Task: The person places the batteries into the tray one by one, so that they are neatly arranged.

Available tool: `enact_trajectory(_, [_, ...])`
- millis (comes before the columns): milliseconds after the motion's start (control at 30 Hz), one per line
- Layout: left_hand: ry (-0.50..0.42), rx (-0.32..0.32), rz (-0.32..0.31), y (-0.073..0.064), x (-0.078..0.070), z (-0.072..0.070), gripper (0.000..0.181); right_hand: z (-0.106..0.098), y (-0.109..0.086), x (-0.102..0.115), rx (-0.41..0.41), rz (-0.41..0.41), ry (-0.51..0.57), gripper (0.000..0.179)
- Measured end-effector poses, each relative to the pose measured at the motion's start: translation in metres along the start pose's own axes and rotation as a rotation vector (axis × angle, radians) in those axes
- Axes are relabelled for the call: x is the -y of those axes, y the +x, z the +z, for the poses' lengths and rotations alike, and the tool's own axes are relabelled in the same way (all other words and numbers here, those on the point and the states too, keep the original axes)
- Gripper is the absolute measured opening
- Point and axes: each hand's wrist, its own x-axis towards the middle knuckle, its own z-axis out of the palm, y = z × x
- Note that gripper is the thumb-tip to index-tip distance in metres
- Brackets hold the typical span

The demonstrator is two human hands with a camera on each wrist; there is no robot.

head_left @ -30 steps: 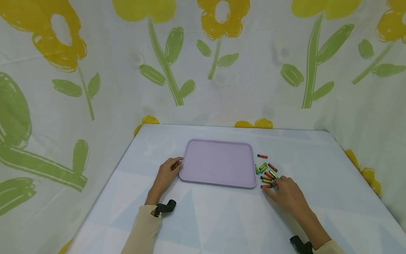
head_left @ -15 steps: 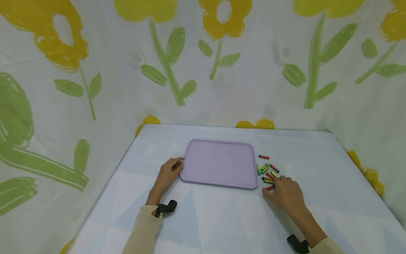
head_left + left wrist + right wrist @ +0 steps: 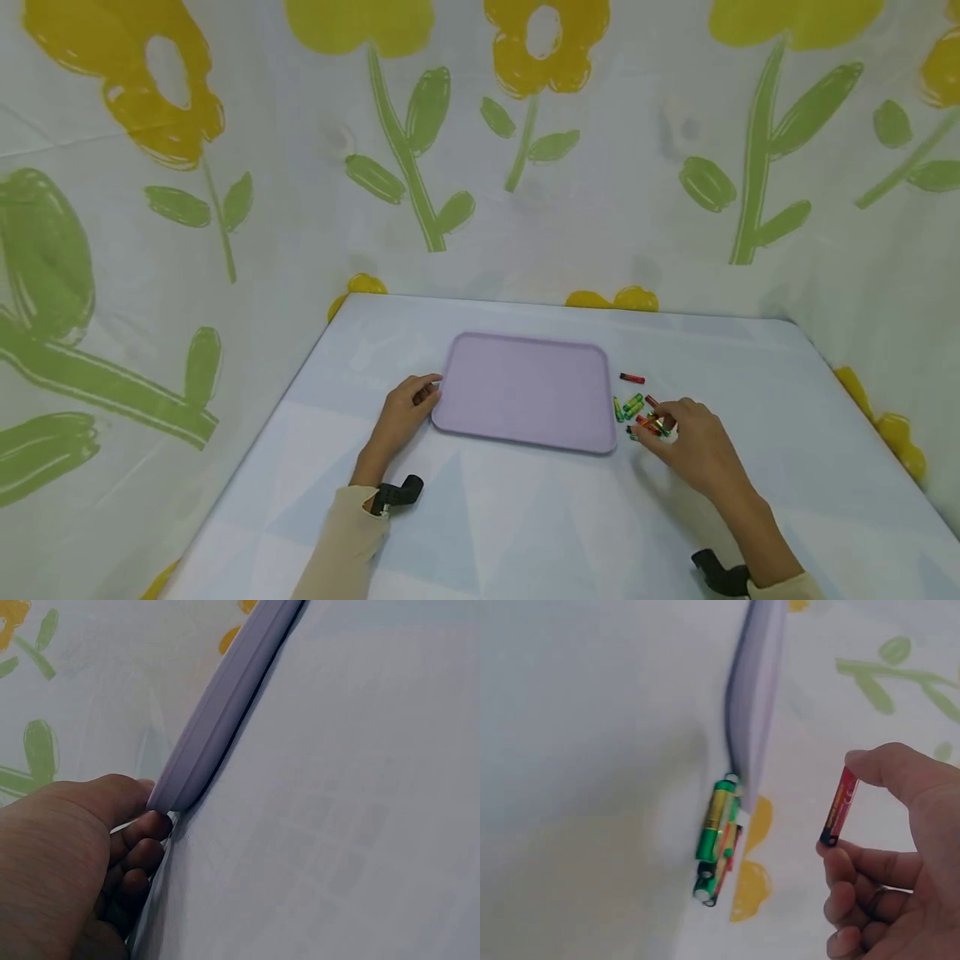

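Note:
My right hand (image 3: 693,446) is raised just over a group of small batteries (image 3: 633,404) beside a lilac tray (image 3: 525,392). Between thumb and forefinger it pinches a red battery with a black end (image 3: 840,808), clearest in the right wrist view. Several green and red batteries (image 3: 718,825) lie together on the table by the tray's right edge. At the tray's left edge is my left hand (image 3: 401,417). In the left wrist view its thumb meets the tray rim (image 3: 217,727) from one side, with the curled fingers at the other.
One red battery (image 3: 632,378) lies apart, behind the others. The white table (image 3: 540,517) with pale blue triangles ends at a flower-print curtain (image 3: 615,208) at the back and sides. A black wrist camera (image 3: 401,492) sits on the left wrist, another (image 3: 720,573) on the right.
My right hand has picked the nearest red battery off the table and lifted it slightly. The left hand stays at the tray's edge. The head view has shifted a little.

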Motion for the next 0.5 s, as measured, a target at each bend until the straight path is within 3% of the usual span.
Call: enact_trajectory(500, [0.013, -0.006, 0.009, 0.001, 0.001, -0.001, 0.031, 0.022, 0.025, 0.025, -0.036, -0.152, 0.183, 0.030])
